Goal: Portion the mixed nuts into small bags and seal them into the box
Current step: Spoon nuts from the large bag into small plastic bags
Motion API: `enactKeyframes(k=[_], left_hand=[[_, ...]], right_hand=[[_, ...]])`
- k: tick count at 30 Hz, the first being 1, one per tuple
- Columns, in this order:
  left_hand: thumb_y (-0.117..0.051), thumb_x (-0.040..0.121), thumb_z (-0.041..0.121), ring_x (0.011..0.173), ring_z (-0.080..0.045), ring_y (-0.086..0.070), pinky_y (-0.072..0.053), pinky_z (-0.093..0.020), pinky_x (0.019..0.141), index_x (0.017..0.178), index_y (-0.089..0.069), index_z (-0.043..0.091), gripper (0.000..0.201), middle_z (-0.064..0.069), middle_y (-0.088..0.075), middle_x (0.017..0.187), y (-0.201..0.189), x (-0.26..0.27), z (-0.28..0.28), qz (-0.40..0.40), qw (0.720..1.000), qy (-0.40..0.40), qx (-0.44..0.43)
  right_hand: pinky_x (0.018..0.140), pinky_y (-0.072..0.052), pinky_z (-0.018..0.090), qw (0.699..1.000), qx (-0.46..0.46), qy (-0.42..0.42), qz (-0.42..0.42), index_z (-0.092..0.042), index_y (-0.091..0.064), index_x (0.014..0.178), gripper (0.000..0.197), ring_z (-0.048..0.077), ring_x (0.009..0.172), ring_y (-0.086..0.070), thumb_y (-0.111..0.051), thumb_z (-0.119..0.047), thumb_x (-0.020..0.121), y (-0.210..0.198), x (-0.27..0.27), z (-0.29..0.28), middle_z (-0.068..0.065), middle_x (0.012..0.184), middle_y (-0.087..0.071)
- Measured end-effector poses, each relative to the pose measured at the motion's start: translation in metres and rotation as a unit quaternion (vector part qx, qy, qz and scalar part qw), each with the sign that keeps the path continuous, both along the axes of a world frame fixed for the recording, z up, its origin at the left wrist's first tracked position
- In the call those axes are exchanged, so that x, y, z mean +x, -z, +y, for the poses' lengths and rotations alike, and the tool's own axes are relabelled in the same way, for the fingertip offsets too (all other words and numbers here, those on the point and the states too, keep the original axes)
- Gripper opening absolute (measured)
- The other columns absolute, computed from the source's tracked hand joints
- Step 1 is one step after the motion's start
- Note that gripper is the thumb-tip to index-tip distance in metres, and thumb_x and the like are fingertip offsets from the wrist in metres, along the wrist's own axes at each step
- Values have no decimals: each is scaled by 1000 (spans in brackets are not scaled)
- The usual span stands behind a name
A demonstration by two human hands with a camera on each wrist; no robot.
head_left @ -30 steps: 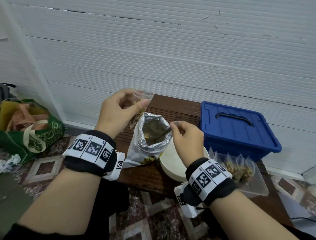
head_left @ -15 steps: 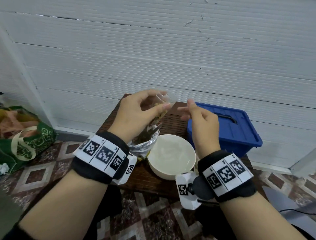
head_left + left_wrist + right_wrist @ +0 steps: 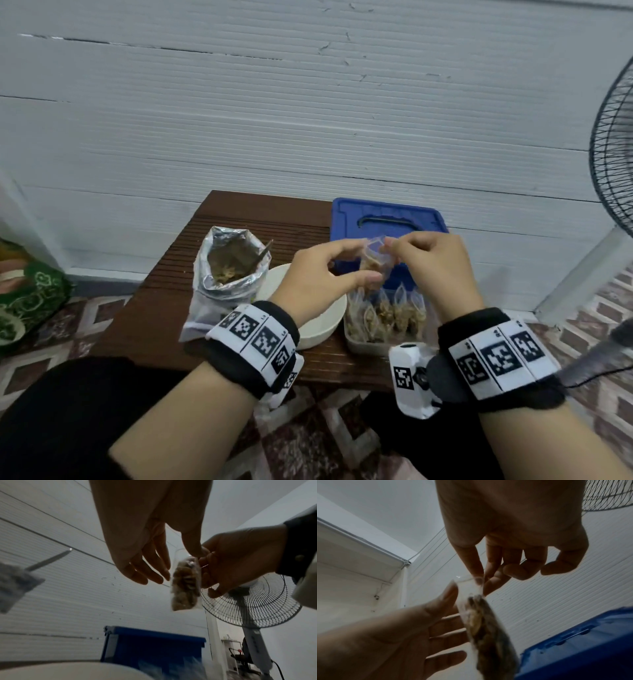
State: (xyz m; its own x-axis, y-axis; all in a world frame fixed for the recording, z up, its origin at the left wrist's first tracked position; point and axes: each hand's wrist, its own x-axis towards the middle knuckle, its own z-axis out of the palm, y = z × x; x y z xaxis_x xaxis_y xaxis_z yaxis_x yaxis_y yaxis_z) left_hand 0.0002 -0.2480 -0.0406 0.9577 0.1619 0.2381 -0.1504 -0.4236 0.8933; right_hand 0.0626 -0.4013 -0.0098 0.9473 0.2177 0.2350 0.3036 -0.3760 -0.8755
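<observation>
Head view: the small clear plastic bag part-filled with mixed nuts is now held up over the shallow clear plastic tray of filled bags, in front of the closed blue plastic box with a black handle. Half a second ago it was beside the open silver foil nut pouch on the left of the dark wooden bench; a second ago the right hand was at the metal spoon, which now stands in the pouch unattended. Both hands are together at the bag's mouth. The white round bowl sits between pouch and tray.

Left wrist view: the left hand pinches the bag's top with its thumb, remaining fingers hanging straight. The bag hangs upright, nuts settled low.

Right wrist view: the right hand's thumb and forefinger clamp the opposite top corner; the other fingers are curled.

Assessment: filling of this bag appears finished and closing has begun. Whether the strip is pressed shut cannot be determined. The box lid is on; boxing remains outstanding.
</observation>
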Motion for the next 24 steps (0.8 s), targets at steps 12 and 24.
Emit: enactKeyframes(k=[12,24], left_hand=[[-58,94,31,121,-14,-53,-37,-26,104,132,-55,13,42,0,-58,133,56,12,21,196,968,-97,126],[-58,92,45,137,-23,-35,-29,-39,112,147,-33,24,63,0,-39,149,76,17,31,340,897,-82,272]], right_hand=[[89,-48,48,954,-273,64,108,-19,-65,56,32,25,77,-62,-63,-30,85,58,32,-31,0,65,-65],[92,-46,49,939,-302,45,157,-22,-62,63,25,26,83,-62,-60,-33,85,84,31,-26,2,75,-65]])
